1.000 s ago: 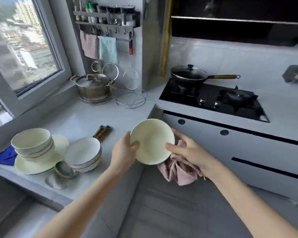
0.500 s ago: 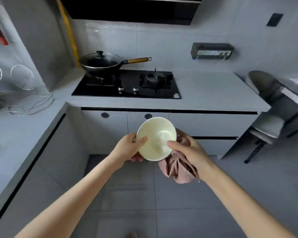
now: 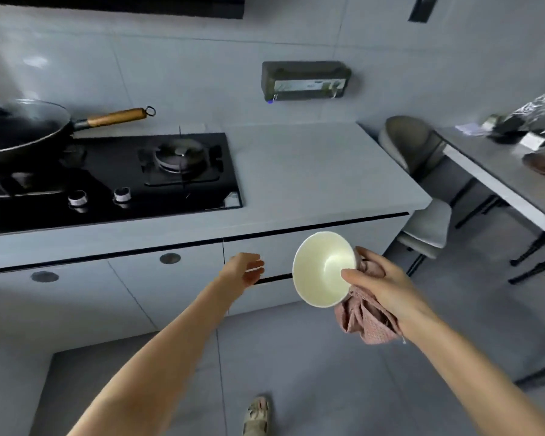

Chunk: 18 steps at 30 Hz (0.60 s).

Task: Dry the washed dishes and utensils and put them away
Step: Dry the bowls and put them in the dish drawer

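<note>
Bowl [image 3: 323,269], cream and looking dry, sits tilted in the right hand [image 3: 381,286], clamped together with the pink cloth [image 3: 364,320]. Left hand [image 3: 244,268] reaches with fingers apart toward the drawer front [image 3: 258,280] beyond. Stowing this bowl remains; no other dishes are in view.

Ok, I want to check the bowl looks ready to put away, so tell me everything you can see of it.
The bowl is a plain cream, round, deep bowl, ceramic by its look, with a smooth glossy inside that looks clean; no chips show. It is tilted on its side, mouth facing the camera, held in the air in front of the drawer fronts below the counter. The right hand grips it, thumb over the rim inside, with a pink cloth bunched behind it. The left hand is apart from it, open.
</note>
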Available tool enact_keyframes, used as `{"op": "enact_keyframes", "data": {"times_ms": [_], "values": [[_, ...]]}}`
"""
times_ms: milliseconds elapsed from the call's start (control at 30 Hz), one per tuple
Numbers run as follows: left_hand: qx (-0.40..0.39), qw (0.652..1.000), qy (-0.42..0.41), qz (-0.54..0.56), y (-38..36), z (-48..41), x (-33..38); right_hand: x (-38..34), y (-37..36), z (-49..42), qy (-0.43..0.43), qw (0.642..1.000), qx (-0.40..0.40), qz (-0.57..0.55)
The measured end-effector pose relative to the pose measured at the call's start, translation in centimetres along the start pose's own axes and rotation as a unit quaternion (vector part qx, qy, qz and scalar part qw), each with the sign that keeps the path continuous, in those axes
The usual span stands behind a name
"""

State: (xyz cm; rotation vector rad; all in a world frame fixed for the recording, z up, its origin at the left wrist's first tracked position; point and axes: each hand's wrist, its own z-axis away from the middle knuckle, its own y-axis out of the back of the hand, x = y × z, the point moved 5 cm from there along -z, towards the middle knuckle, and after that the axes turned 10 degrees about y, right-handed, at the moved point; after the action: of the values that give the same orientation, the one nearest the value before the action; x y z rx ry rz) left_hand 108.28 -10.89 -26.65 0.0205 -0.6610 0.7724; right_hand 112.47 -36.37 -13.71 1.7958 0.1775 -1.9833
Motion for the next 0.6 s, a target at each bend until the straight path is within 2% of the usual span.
{"op": "enact_keyframes", "data": {"times_ms": [100, 200, 233, 300, 333, 367, 400, 433, 467, 533, 600], "values": [[-0.031, 0.987, 0.035, 0.151, -3.9, -6.8, 2.6, -0.3, 3.3, -6.2, 0.003, 1.000, 0.003, 0.026], [-0.007, 0.972, 0.050, 0.231, -6.4, -11.4, 4.0, 0.1, 6.1, -11.7, -0.004, 0.999, 0.008, 0.031], [0.005, 0.973, 0.051, 0.225, -7.0, -12.6, 4.2, 0.6, 6.8, -13.5, -0.011, 0.999, 0.003, 0.034], [0.034, 0.991, 0.016, 0.132, -7.8, -15.3, 4.9, 1.3, 8.0, -17.1, -0.026, 0.999, -0.021, 0.042], [0.058, 0.997, -0.013, 0.044, -8.2, -16.4, 5.2, 1.8, 8.6, -19.1, -0.033, 0.998, -0.033, 0.049], [0.103, 0.993, -0.043, -0.050, -8.5, -17.5, 5.3, 2.2, 9.1, -21.1, -0.039, 0.996, -0.047, 0.057], [0.156, 0.974, -0.078, -0.147, -9.0, -17.7, 5.7, 2.6, 9.5, -23.0, -0.044, 0.995, -0.062, 0.066], [0.189, 0.956, -0.111, -0.196, -9.7, -18.1, 6.0, 3.0, 9.9, -25.0, -0.047, 0.993, -0.082, 0.072], [0.208, 0.948, -0.133, -0.198, -10.4, -18.7, 6.2, 3.4, 10.3, -26.9, -0.049, 0.991, -0.103, 0.074], [0.220, 0.963, -0.113, -0.104, -11.5, -19.7, 6.6, 3.9, 11.1, -30.8, -0.056, 0.985, -0.144, 0.083], [0.198, 0.975, -0.081, 0.056, -11.9, -21.0, 6.1, 4.2, 12.0, -34.2, -0.054, 0.977, -0.177, 0.101]]}}
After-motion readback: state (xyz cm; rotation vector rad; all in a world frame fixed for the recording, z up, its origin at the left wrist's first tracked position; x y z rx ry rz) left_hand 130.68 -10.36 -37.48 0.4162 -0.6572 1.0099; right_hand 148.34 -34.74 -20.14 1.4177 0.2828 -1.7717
